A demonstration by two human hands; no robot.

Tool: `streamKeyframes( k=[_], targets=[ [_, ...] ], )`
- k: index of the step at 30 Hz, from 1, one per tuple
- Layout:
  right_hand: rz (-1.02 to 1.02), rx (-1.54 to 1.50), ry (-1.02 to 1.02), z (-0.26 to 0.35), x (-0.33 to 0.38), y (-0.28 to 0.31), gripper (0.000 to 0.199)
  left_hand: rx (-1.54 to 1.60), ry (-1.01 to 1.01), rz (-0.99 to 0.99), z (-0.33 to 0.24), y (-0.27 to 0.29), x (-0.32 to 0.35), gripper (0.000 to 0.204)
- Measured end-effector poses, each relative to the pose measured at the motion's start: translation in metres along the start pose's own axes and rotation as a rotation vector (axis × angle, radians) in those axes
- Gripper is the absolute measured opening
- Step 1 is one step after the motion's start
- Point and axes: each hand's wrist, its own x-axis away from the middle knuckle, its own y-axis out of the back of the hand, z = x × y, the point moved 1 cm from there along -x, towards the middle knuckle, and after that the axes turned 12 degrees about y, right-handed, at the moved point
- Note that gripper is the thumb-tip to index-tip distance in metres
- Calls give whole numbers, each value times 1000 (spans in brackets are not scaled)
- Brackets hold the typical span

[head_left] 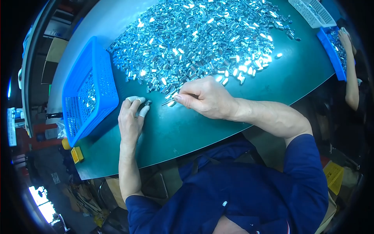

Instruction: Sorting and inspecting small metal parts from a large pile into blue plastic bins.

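Note:
My left hand (129, 119) wears white finger covers on its thumb and a fingertip. Pinched between them is a small shiny metal part (148, 102), held just above the green table (183, 130). To its right, my right hand (208, 97) is closed on a thin metal tool (167, 103), whose tip points left toward that part. The tool's other end is hidden in my fingers, so its exact kind does not show. A wide heap of small silvery metal parts (194, 46) spreads over the table beyond both hands, its near edge close to my right hand.
A blue perforated basket (107, 80) with some metal parts inside stands left of my left hand. Near it is a small yellow box (77, 155). At the far right are a white basket (313, 12), a blue tray (321, 41) of parts and another person's hand (346, 39).

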Motion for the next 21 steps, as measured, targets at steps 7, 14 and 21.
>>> streamKeyframes(
  k=[7, 14, 21],
  targets=[
    [-5, 70, 6, -7, 4, -3, 24, 284, 78, 80, -11, -8, 9, 20],
    [40, 77, -45, -5, 4, -4, 22, 445, 45, 96, -44, -1, 15, 18],
    [108, 55, -56, -3, 4, -1, 33, 438, -23, 64, -57, -2, 11, 19]
  ],
)
